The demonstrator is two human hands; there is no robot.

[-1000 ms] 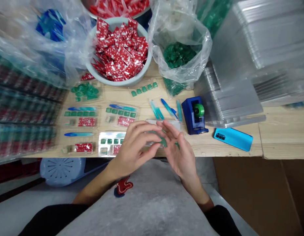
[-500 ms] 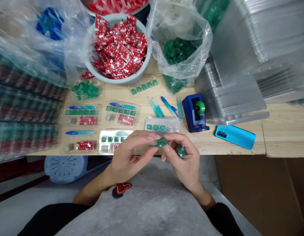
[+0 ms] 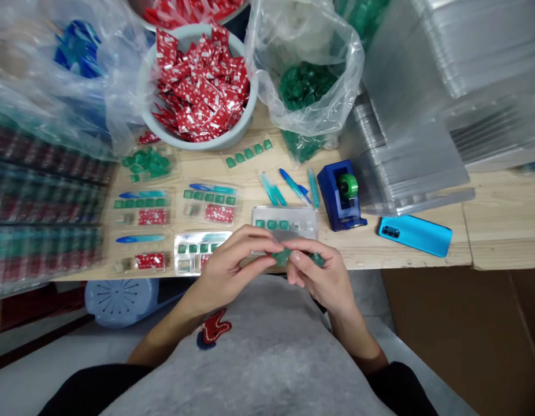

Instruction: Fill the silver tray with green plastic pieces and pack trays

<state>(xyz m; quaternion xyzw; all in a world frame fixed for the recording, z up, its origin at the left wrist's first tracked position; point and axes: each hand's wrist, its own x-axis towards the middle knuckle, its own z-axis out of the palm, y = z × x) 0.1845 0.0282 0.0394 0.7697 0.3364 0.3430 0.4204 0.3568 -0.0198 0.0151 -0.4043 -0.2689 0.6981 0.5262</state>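
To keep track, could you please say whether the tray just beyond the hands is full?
Partly filled: the tray shows three green pieces at its left, none at its right.

The table (image 3: 488, 237) is pale wood, smooth, with visible grain. Blue-grey plastic forms the bowl (image 3: 239, 128) at upper left of centre, dull beside the glossy red packets (image 3: 198, 92) inside it. The bags at upper left (image 3: 124, 69) and upper centre (image 3: 311, 124) are thin, crinkled, see-through plastic. Clear plastic trays (image 3: 423, 150) at upper right have a smooth sheen, as does the small tray (image 3: 302, 216) near the centre. The green piece (image 3: 281, 257) below it looks like translucent plastic. The tape dispenser (image 3: 331, 199) is blue plastic; the blue phone (image 3: 419, 236) to its right has a smooth, satiny back. Grey, matt cloth makes the garment (image 3: 276, 352) at lower centre; the lower right shows dull brown cardboard (image 3: 449, 323).
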